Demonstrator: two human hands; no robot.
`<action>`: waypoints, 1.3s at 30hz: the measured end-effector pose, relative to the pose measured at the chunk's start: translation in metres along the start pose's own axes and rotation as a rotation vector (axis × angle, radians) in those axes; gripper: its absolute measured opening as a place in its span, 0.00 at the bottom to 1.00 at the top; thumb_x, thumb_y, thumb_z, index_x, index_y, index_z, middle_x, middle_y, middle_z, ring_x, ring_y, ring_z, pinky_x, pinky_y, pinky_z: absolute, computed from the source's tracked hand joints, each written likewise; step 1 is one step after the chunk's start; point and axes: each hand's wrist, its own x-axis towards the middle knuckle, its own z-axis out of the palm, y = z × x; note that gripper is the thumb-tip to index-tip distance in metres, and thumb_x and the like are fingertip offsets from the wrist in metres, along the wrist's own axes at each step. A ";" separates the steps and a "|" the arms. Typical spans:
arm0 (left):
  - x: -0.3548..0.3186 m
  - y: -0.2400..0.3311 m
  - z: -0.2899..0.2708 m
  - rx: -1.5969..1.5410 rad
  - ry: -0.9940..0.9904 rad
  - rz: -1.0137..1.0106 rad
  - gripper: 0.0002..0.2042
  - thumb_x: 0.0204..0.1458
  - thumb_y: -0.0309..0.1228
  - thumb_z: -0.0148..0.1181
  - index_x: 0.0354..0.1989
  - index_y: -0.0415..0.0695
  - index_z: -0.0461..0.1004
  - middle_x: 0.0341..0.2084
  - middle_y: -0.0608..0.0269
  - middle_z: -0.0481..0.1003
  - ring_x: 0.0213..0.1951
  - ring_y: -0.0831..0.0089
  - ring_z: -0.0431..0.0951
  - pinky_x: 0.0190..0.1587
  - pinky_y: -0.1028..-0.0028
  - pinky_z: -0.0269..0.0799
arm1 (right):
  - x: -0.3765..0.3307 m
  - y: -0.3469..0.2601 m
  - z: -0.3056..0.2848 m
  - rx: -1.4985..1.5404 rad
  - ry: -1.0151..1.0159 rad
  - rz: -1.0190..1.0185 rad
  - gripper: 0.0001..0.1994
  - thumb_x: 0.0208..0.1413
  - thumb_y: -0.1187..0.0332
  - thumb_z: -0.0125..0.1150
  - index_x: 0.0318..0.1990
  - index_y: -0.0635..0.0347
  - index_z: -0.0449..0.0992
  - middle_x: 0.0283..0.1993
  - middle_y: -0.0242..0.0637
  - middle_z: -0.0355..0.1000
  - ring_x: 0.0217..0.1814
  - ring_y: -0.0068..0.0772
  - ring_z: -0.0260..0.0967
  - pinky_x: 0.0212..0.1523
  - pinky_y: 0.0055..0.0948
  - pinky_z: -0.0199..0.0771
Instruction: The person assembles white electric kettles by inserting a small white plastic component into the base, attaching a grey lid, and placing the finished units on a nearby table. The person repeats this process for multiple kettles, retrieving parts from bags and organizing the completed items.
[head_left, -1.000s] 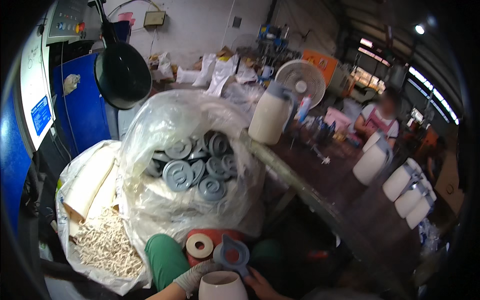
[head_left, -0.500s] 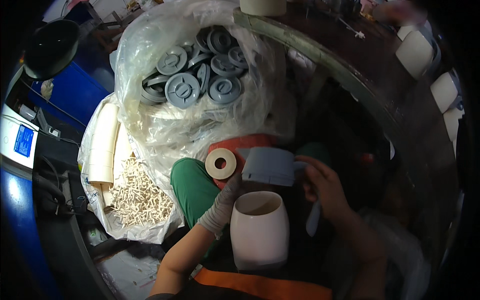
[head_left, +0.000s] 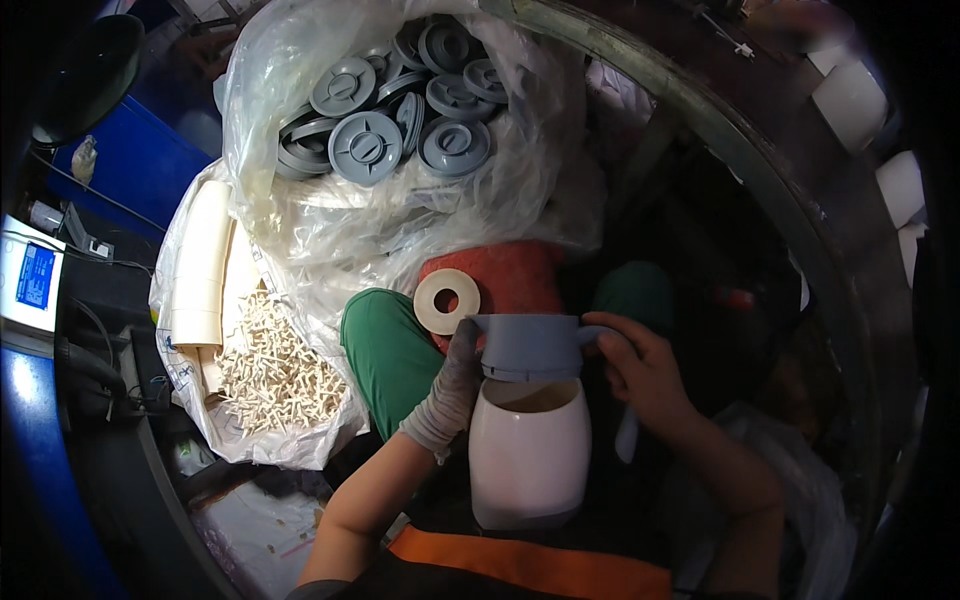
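A grey plastic jug collar [head_left: 530, 350] with a spout and a handle is held level over a white rounded jug body [head_left: 530, 460]. My left hand [head_left: 452, 390], in a pale glove, is closed on its spout side. At the other side my right hand [head_left: 642, 375] grips the handle, whose lower end hangs down past the fingers. The collar's lower edge is right at the far rim of the open body; whether they touch I cannot tell. The body stands upright between my forearms, close to my lap. A tape-like beige ring [head_left: 424, 302] lies just beyond my left hand.
Several grey round lids [head_left: 366, 148] fill a clear plastic bag [head_left: 400, 225] ahead. To the left, a white sack [head_left: 345, 440] holds small cream pieces [head_left: 275, 375] and a cream roll [head_left: 200, 280]. A dark table edge [head_left: 690, 95] curves along the right, with white jug bodies [head_left: 850, 105] beyond.
The collar has gone from tilted to level and come down closer to the body's mouth, both hands still on it. The whole view has shifted slightly.
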 end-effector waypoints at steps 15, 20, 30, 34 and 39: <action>-0.011 -0.010 -0.001 0.103 -0.069 -0.092 0.51 0.37 0.66 0.65 0.62 0.38 0.60 0.55 0.54 0.70 0.56 0.65 0.71 0.60 0.66 0.65 | 0.004 0.039 -0.003 -0.184 0.005 -0.281 0.15 0.64 0.66 0.51 0.55 0.62 0.71 0.46 0.41 0.75 0.48 0.30 0.73 0.50 0.28 0.72; -0.012 -0.001 0.012 0.195 -0.103 -0.127 0.48 0.39 0.62 0.66 0.63 0.38 0.59 0.55 0.57 0.69 0.57 0.66 0.70 0.60 0.68 0.64 | 0.001 0.050 -0.005 -0.269 0.073 -0.368 0.15 0.63 0.67 0.52 0.54 0.61 0.72 0.48 0.43 0.75 0.50 0.33 0.73 0.50 0.30 0.72; -0.010 -0.006 0.005 0.334 -0.103 -0.119 0.48 0.38 0.59 0.68 0.63 0.39 0.59 0.55 0.57 0.69 0.57 0.66 0.69 0.60 0.69 0.64 | -0.003 0.064 -0.008 -0.350 0.088 -0.459 0.14 0.63 0.67 0.52 0.52 0.63 0.72 0.48 0.45 0.74 0.50 0.38 0.73 0.50 0.32 0.73; -0.013 0.003 0.019 0.390 -0.138 -0.105 0.49 0.35 0.63 0.68 0.62 0.39 0.61 0.55 0.57 0.69 0.58 0.67 0.69 0.60 0.70 0.64 | 0.002 0.030 -0.019 -0.207 -0.138 0.014 0.18 0.63 0.56 0.52 0.46 0.64 0.74 0.43 0.42 0.75 0.42 0.32 0.77 0.39 0.27 0.76; -0.004 0.004 -0.016 0.522 -0.153 -0.077 0.41 0.47 0.58 0.61 0.61 0.38 0.62 0.56 0.55 0.69 0.58 0.65 0.69 0.60 0.68 0.63 | 0.014 0.003 -0.037 -0.103 -0.479 0.314 0.21 0.60 0.47 0.53 0.29 0.58 0.72 0.25 0.34 0.73 0.24 0.25 0.74 0.25 0.22 0.70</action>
